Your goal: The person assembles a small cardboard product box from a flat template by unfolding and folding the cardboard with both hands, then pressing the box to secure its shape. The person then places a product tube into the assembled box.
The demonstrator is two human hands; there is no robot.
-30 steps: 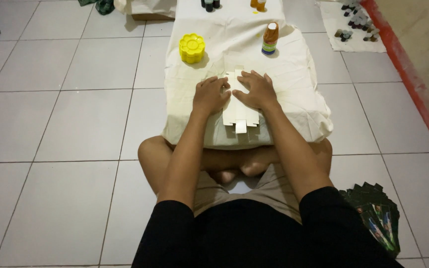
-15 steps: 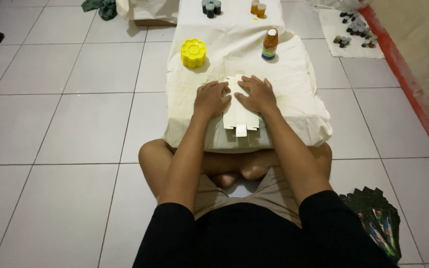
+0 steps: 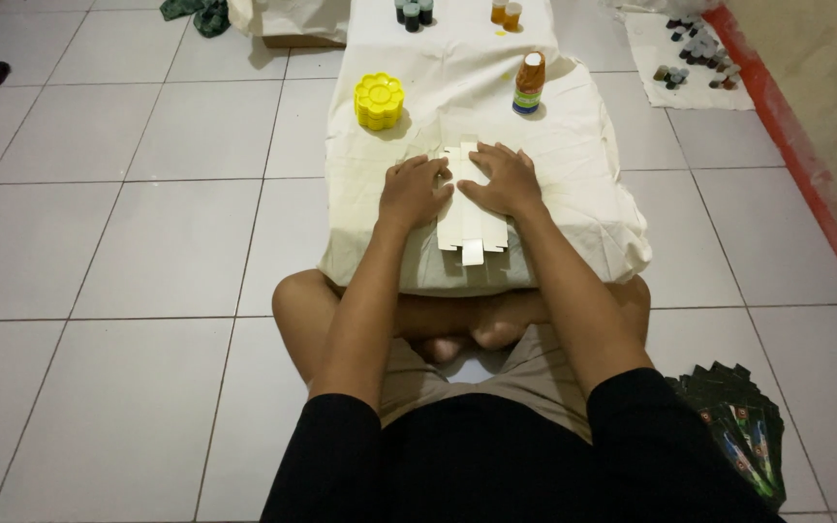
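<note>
A flat white cut-out cardboard sheet [image 3: 472, 228] lies on a low table draped in a cream cloth [image 3: 583, 203]. My left hand [image 3: 414, 191] presses flat on its left side, fingers spread. On the sheet's upper right part rests my right hand [image 3: 501, 179], also flat with fingers apart. Neither hand grips anything. I sit cross-legged on the tiled floor with my knees under the table's near edge.
A yellow flower-shaped paint palette [image 3: 379, 100] and an orange-capped bottle [image 3: 529, 83] stand further back on the cloth. Small jars [image 3: 413, 12] sit at the far end. More little bottles [image 3: 697, 53] lie on a cloth by the red-edged wall. Dark packets [image 3: 738, 431] lie beside my right hip.
The camera view has shifted slightly. Both hands stay pressed on the cardboard sheet, with almost no movement.
</note>
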